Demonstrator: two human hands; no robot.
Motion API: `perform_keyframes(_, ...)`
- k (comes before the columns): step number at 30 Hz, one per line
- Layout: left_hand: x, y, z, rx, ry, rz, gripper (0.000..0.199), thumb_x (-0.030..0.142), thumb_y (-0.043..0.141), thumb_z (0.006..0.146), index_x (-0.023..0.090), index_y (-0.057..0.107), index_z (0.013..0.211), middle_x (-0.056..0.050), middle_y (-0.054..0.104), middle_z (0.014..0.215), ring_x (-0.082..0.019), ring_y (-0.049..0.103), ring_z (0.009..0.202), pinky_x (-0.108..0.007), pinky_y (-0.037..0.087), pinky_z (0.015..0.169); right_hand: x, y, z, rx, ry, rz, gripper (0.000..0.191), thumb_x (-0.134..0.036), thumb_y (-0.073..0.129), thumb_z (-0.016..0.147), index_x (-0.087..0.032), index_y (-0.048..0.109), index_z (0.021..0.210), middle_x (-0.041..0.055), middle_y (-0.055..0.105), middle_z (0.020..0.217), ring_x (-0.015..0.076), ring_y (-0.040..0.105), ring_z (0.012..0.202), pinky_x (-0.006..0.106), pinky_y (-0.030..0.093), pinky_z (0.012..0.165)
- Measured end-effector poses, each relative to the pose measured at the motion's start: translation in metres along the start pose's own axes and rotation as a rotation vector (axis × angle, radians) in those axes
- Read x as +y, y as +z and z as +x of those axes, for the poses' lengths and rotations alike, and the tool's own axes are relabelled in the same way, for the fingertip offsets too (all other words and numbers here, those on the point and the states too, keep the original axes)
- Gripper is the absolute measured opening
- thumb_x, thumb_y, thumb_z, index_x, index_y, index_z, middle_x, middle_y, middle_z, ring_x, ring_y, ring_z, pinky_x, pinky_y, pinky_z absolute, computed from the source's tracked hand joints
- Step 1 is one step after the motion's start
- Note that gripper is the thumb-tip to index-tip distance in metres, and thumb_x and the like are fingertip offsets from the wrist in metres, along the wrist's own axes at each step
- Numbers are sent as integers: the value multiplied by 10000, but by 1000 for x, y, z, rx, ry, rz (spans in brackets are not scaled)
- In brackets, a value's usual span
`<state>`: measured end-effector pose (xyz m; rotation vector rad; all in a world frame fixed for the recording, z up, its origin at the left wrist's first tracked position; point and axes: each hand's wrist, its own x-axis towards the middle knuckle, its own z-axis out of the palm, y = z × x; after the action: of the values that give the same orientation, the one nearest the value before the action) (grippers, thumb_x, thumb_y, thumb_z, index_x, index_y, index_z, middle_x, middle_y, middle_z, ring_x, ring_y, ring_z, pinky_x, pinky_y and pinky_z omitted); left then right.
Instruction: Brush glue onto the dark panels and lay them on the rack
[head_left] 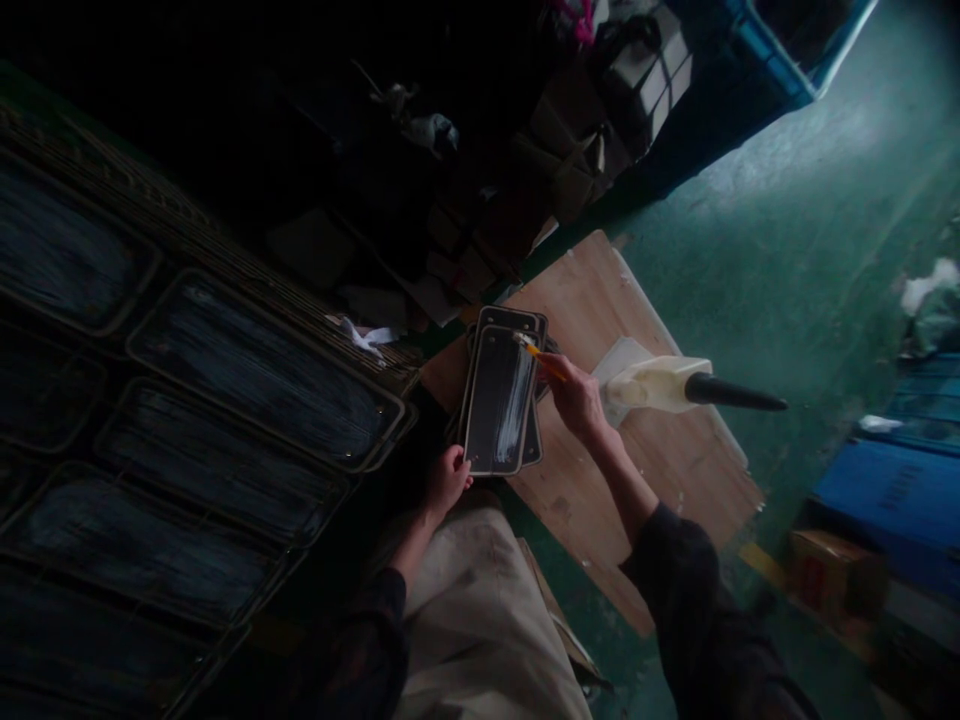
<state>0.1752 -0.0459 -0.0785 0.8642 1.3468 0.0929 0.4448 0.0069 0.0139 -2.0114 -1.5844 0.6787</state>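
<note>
A small dark rectangular board (pixel 489 400) with a pale rim and rounded corners lies on top of similar boards, close to my knees. White streaks run along its right half. My right hand (pixel 574 392) is closed around a brush (pixel 546 364) with a yellow handle, and its pale tip touches the upper right part of the board. My left hand (pixel 448 478) pinches the board's lower left corner. Right of my right hand, a cream-coloured bottle (pixel 649 384) with a long black nozzle lies on the wooden board (pixel 600 290), over a pale sheet.
Larger rows of white-streaked dark panels (pixel 262 370) fill the left side. A white scrap (pixel 369 338) lies by their edge. Cartons and bundles (pixel 645 75) are piled at the back, beside a blue crate (pixel 772 65). Blue boxes (pixel 885 495) and a brown carton (pixel 834 580) stand at right.
</note>
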Motion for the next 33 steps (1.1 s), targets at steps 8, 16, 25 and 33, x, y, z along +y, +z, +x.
perform_keyframes(8, 5, -1, -1, -3, -65, -37, 51, 131, 570, 766, 163, 536, 788, 55, 559, 590, -79, 579, 439, -146, 412, 405, -16, 25, -50, -289, -8, -104, 237, -267, 441, 1000, -184, 583, 1172, 79, 697, 951, 177, 654, 751, 236, 446, 617)
perform_keyframes(16, 7, -3, -2, 4, -75, -67, 77, 151, 620, 753, 159, 546, 774, 47, 569, 587, -86, 569, 427, -153, 408, 387, -51, 22, -121, -597, 135, 164, 207, -261, 446, 994, -205, 600, 1121, 33, 694, 830, 155, 665, 699, 227, 467, 620)
perform_keyframes(25, 5, -5, 0, -28, -15, 1, 40, 130, 549, 757, 166, 537, 766, 57, 547, 556, -83, 561, 416, -152, 395, 390, -13, 21, -8, -138, 103, 135, 257, -296, 418, 996, -199, 575, 1175, 34, 705, 859, 156, 691, 762, 248, 518, 702)
perform_keyframes(33, 3, -5, 1, -13, -52, -38, 38, 125, 550, 781, 160, 550, 795, 44, 560, 604, -84, 579, 436, -150, 412, 389, -21, 39, 18, -176, -46, -92, 255, -255, 437, 995, -190, 586, 1191, 81, 687, 1004, 184, 663, 846, 233, 463, 684)
